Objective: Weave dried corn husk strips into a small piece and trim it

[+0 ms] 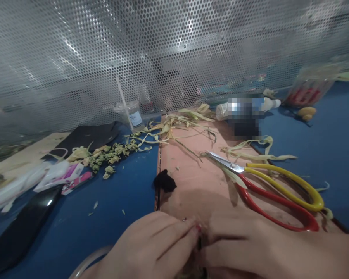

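Observation:
My left hand and my right hand meet at the bottom centre, over the near end of a pink board. Both have their fingers closed around something small and dark between the fingertips, too hidden and blurred to name. On the board's right side lie scissors with one yellow and one red handle, blades slightly apart and pointing up and left. A black clump sits by the board's left edge. Pale dried strips lie across the board's far end.
Small green plant pieces lie on the blue surface at left, near a dark object and a pink-and-white packet. A cup, a bottle and a clear container stand or lie before a perforated metal screen.

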`<state>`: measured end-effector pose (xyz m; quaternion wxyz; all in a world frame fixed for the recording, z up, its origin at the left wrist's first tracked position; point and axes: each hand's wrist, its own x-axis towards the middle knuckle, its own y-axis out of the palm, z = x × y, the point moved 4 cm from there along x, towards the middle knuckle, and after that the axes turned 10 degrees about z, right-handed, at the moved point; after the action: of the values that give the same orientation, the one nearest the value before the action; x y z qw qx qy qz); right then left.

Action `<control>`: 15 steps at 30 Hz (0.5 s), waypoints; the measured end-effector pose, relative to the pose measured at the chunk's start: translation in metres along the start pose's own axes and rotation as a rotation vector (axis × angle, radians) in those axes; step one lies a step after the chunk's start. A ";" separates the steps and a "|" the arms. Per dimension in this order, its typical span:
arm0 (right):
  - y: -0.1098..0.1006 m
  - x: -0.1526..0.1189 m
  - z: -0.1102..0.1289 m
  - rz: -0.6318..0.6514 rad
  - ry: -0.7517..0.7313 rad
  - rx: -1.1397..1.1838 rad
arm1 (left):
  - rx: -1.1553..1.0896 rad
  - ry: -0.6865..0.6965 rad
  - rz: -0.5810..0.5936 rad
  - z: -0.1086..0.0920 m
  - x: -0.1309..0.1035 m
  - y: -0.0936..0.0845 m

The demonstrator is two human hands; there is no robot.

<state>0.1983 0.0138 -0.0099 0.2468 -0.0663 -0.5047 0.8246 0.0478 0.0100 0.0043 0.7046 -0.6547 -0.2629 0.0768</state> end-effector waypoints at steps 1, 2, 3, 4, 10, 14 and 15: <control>0.000 0.000 0.000 -0.012 0.021 0.003 | -0.006 -0.025 -0.030 0.002 -0.002 0.001; 0.001 -0.001 -0.001 -0.028 0.037 0.011 | -0.015 -0.031 -0.041 0.003 -0.003 0.003; 0.001 -0.001 -0.003 -0.051 0.048 0.024 | -0.030 -0.040 -0.056 0.005 -0.004 0.005; 0.001 -0.001 -0.004 -0.079 0.055 0.043 | -0.047 -0.048 -0.066 0.006 -0.005 0.006; 0.000 0.004 -0.015 -0.121 0.128 0.188 | -0.201 -0.099 -0.040 0.009 -0.005 0.008; -0.002 0.006 -0.018 -0.105 0.218 0.196 | -0.312 -0.118 0.009 0.009 -0.002 0.006; -0.003 0.006 -0.018 -0.115 0.224 0.188 | -0.343 -0.120 0.018 0.009 -0.001 0.006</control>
<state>0.2008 0.0320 -0.0157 0.3535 -0.1056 -0.3974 0.8402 0.0438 0.0180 -0.0015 0.5650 -0.7617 -0.3079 0.0762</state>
